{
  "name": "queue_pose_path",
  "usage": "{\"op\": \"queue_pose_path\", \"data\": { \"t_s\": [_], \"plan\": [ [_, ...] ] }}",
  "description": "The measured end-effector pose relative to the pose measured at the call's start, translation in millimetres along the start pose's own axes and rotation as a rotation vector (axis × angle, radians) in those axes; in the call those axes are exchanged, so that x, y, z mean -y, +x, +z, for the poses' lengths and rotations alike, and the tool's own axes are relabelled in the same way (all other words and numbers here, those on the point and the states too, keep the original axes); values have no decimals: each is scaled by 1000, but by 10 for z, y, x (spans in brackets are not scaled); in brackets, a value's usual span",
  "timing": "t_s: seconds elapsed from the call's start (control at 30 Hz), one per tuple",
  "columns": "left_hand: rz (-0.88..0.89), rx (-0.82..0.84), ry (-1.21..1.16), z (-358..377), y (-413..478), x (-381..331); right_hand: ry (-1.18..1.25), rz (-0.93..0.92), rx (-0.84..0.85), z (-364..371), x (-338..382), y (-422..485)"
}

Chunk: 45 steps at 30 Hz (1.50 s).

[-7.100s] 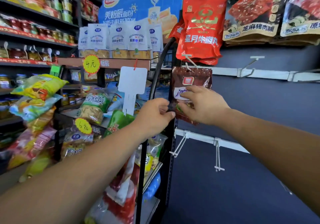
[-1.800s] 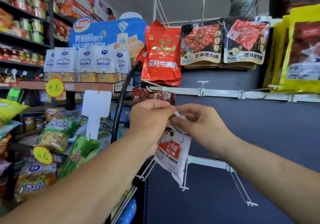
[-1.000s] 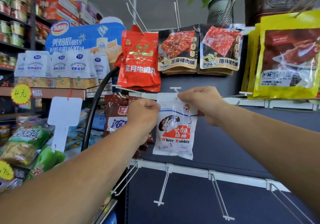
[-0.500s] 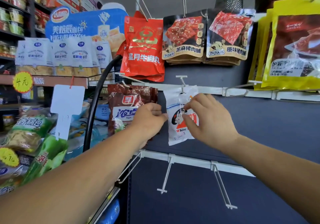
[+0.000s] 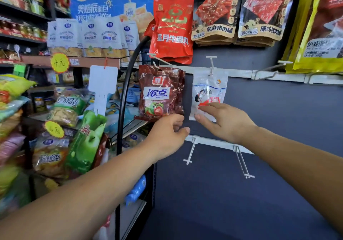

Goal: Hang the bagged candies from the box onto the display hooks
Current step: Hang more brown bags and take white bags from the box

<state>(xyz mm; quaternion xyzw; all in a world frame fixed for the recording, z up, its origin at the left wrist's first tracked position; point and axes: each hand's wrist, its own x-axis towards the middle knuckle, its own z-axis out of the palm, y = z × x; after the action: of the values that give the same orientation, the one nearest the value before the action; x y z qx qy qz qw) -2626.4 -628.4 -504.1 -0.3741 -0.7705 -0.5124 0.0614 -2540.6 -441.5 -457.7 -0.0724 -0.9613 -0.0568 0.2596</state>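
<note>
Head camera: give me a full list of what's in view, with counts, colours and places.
White candy bag: one, white with red print, hanging on a middle-rail hook.
Brown candy bags: small stack, dark red-brown, hook left of it.
Red bags: stack, red, top row.
Jerky bags: two stacks, black and red, top row right of those.
Yellow bags: stack, yellow, far right.
Empty hooks: two, white, lower rail.
White snack bags: about five, white, left shelf.
Price tags: two, yellow, left shelves.
Blue sign: one, blue, top left.
Blank tag: one, white, below left shelf.
Left hand: one, just under the brown candy bags, fingers loosely curled.
Right hand: one, fingers straight, touching the white candy bag's lower part.
</note>
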Motion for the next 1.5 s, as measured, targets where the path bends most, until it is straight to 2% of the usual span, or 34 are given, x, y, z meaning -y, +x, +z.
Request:
{"op": "queue_pose_path", "data": {
  "t_s": [0.17, 0.37, 0.5, 0.6, 0.7, 0.77, 0.83, 0.93, 1.07, 1.17, 1.23, 1.37, 1.5],
  "plan": [
    [-8, 53, 22, 158, -602, 106, 339, 56, 30, 85, 292, -886],
    [-115, 206, 52, 544, -1620, 609, 579, 153, 109, 784, 601, -1954],
    [-254, 283, 63, 828, -2335, 1066, 623, 182, 253, 1289, 912, -2565],
    [-455, 378, 60, 1049, -2953, 1527, 635, 235, 412, 1711, 1132, -3040],
    [-619, 397, 83, 1158, -3550, 1955, 655, 259, 602, 2109, 1363, -3492],
    [-756, 378, 29, 1178, -3878, 2195, 687, 285, 697, 2348, 1514, -3735],
    [-862, 276, -2, 1177, -4148, 2408, 732, 300, 759, 2600, 1658, -3941],
    [-897, 182, 33, 1162, -4411, 2593, 760, 256, 870, 2925, 1843, -4156],
    [-1019, 237, 41, 1027, -4650, 2823, 718, 255, 1038, 3241, 1935, -4368],
    [-1195, 270, -119, 957, -4742, 2844, 770, 298, 1040, 3423, 1896, -4509],
    [-1209, 229, -220, 993, -4751, 2823, 766, 325, 1027, 3441, 1859, -4533],
    [-1124, 94, -297, 1096, -4658, 2742, 772, 325, 960, 3431, 1819, -4512],
    [-1073, 33, -400, 1146, -4518, 2622, 969, 410, 932, 3271, 1951, -4435]
  ]
}}
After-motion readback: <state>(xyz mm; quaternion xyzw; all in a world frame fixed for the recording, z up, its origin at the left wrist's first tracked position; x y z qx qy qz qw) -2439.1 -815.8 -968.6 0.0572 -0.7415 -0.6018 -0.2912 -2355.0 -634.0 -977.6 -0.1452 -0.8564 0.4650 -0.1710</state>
